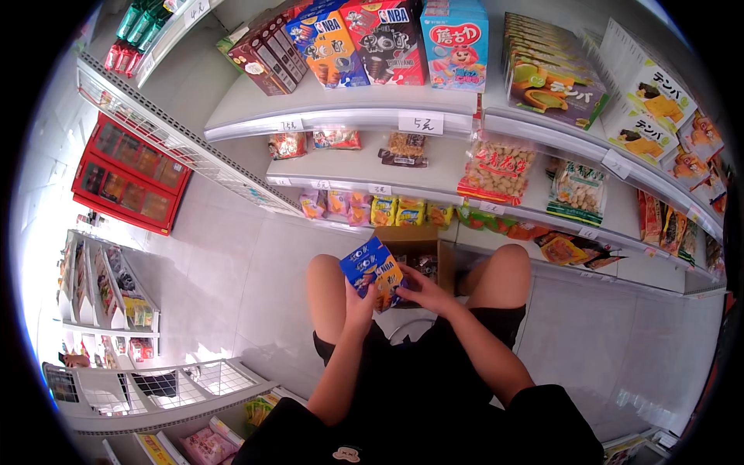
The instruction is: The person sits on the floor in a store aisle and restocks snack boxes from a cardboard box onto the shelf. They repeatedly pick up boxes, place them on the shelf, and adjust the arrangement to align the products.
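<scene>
Two blue and orange snack boxes (372, 268), stacked together, are held between my hands above my lap. My left hand (360, 296) grips their left and lower side, and my right hand (427, 292) has its fingers on their right edge. Just beyond my hands an open cardboard box (446, 261) stands on the floor between my knees, with dark wrapped packets (425, 266) inside. Similar blue and orange boxes (326, 49) stand on the shelf in front, beside red and black boxes (386, 46).
White shelves (349, 110) curve across the front, holding a light blue box (455, 52), green snack boxes (549, 87) and bagged peanuts (500, 168). A red drinks cooler (131, 174) stands at left. Behind me is a wire-topped shelf (174, 386); another person's hand (75, 360) shows at far left.
</scene>
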`<state>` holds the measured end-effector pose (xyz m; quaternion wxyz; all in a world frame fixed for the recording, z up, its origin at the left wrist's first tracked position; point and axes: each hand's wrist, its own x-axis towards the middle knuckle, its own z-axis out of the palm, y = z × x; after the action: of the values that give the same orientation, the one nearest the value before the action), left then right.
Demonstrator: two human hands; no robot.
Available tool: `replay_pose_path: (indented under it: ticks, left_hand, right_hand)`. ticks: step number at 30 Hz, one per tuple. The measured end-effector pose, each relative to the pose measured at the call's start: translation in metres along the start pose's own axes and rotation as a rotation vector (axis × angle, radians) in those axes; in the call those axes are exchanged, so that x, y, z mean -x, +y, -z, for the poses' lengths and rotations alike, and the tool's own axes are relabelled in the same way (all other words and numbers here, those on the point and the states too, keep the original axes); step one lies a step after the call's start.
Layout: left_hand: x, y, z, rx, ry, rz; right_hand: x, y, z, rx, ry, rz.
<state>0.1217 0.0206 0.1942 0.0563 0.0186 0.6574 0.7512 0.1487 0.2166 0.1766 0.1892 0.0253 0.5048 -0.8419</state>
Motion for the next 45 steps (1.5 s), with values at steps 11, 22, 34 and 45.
replay_pose_path:
  ticks: [11,22,34,45]
  left_hand:
    - [-0.004,0.087,-0.064,0.132,-0.386,0.068]
    - [-0.015,0.112,-0.121,0.278,-0.662,0.171]
    - [-0.044,0.142,-0.034,0.323,-0.367,-0.070]
    - [-0.176,0.203,-0.004,0.277,-0.393,-0.285]
  right_hand:
    - [0.083,-0.058,-0.018,0.000,0.218,0.354]
    - [0.122,-0.120,-0.022,0.086,0.506,0.528]
    - [0.034,-0.145,-0.091,0.201,0.359,0.497]
    - [-0.048,-0.275,-0.123,1.207,0.536,0.799]
